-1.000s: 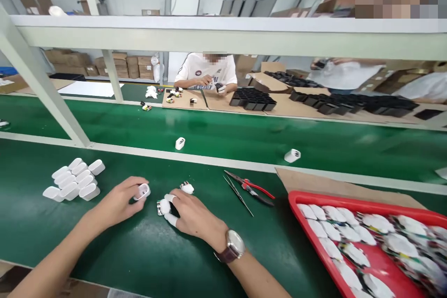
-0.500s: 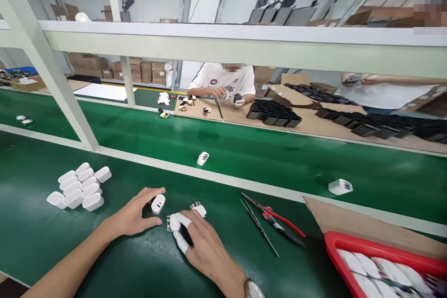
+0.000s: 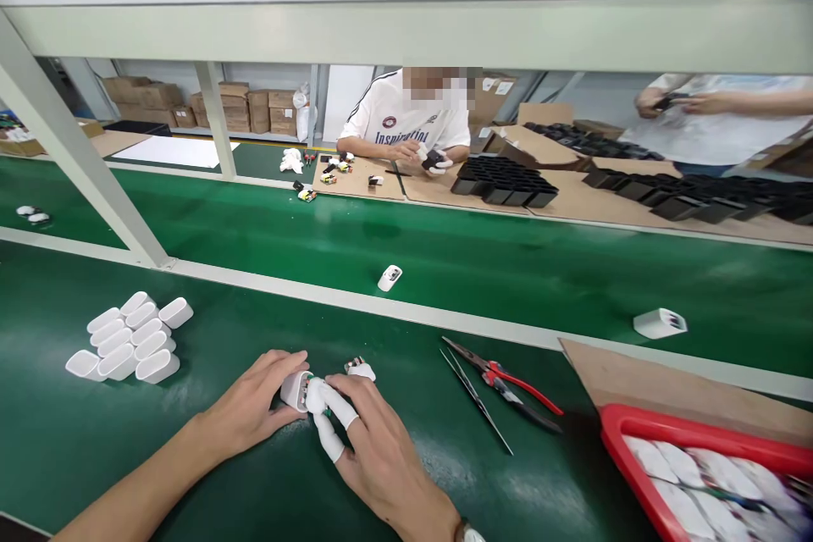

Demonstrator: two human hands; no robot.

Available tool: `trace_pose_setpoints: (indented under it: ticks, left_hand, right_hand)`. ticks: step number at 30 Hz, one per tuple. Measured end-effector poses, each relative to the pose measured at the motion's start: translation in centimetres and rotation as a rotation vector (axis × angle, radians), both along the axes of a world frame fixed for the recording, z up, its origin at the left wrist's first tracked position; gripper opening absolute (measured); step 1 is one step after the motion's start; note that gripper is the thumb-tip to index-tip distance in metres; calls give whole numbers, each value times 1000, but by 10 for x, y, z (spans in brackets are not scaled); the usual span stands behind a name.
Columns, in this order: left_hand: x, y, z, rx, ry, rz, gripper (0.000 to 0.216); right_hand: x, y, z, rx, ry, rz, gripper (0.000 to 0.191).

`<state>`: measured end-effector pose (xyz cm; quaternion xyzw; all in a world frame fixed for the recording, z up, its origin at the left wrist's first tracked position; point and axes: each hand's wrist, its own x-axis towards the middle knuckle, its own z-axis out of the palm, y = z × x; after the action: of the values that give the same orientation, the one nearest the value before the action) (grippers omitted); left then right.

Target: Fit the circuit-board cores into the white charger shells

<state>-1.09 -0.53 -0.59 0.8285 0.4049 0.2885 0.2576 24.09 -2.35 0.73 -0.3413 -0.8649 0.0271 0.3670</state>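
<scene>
My left hand grips a small white charger shell on the green table. My right hand, with white finger cots on two fingers, holds a charger insert with a circuit board against the shell's open end. A second insert with metal prongs lies just beyond my right fingers. To the left lies a pile of several empty white shells.
Red-handled pliers and tweezers lie to the right. A red tray of parts sits on cardboard at lower right. Two white chargers ride the conveyor belt. Two people work across the line beside black trays.
My hands came together: the shell in my left hand now meets the insert in my right. The chargers on the belt have shifted right, and the camera view has tilted.
</scene>
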Motion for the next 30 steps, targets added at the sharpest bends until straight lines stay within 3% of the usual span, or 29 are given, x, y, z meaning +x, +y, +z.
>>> trace_pose_setpoints:
  ticks: [7, 13, 22, 25, 27, 30]
  left_hand:
    - [1, -2, 2, -7, -3, -1, 73]
    - [1, -3, 1, -53, 3, -21, 74]
    - [5, -8, 6, -331, -50, -23, 62]
    - [5, -8, 4, -257, -116, -37, 41]
    - [5, -7, 5, -115, -135, -91, 27]
    - [5, -4, 9, 89, -143, -177, 22]
  right_hand:
    - [-1, -2, -4, 6, -32, 26, 22]
    - [-2, -3, -5, -42, -48, 38, 16]
    - [-9, -1, 10, -170, -7, 78, 24]
    - [-11, -2, 6, -226, 24, 56, 29]
    - [-11, -3, 3, -235, 27, 51, 34]
    - [-10, -3, 1, -202, -36, 48, 32]
